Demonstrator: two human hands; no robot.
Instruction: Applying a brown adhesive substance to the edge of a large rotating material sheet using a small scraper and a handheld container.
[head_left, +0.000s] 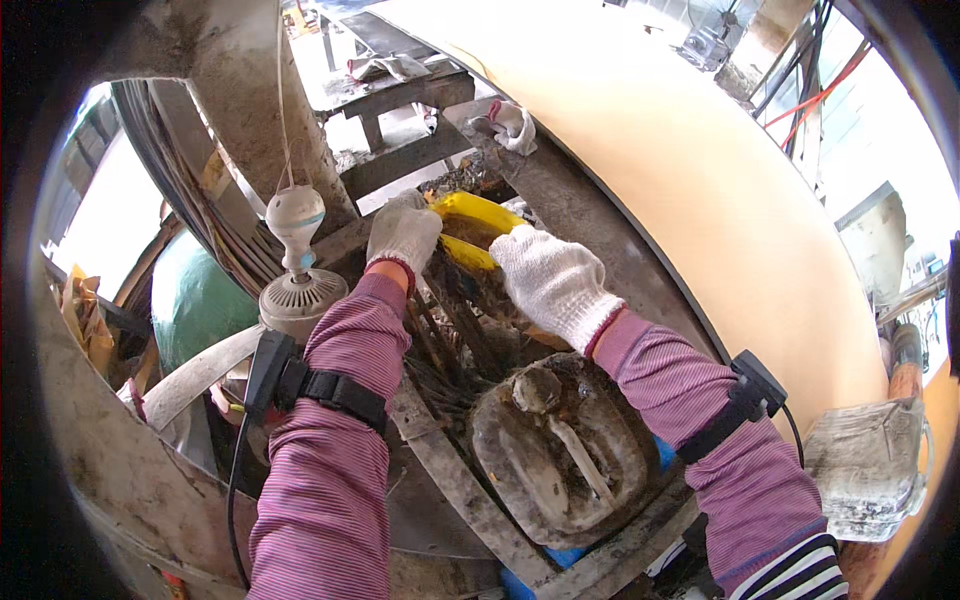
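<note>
A: Where's the yellow piece (478, 207)?
B: Upper middle of frame, between the two gloved hands. Loop-shaped, brownish dirt on the inner face.
A: Grip?
B: Right hand (550, 275) grasps its right end, fingers curled round the edge. Left hand (405, 235) is at its left end and looks to be grasping it too; fingertips hidden, so can't tell how tight.
A: What's under it?
B: Dark, stringy clutter, too murky to sort out. Below that, lower centre, a grimy jerrycan (515, 470) with its cap toward the top.
A: Left side?
B: White bulb-shaped fitting (295, 215) on a vented base, just left of the left forearm. Green rounded object (195, 285) further left, bundle of cables (190, 190) above it.
A: Right side?
B: Big cream-coloured sheet (720, 180) fills the upper right. Dirty whitish container (865, 470) at lower right. Crumpled white cloth (515, 128) near top centre, above the yellow piece.
</note>
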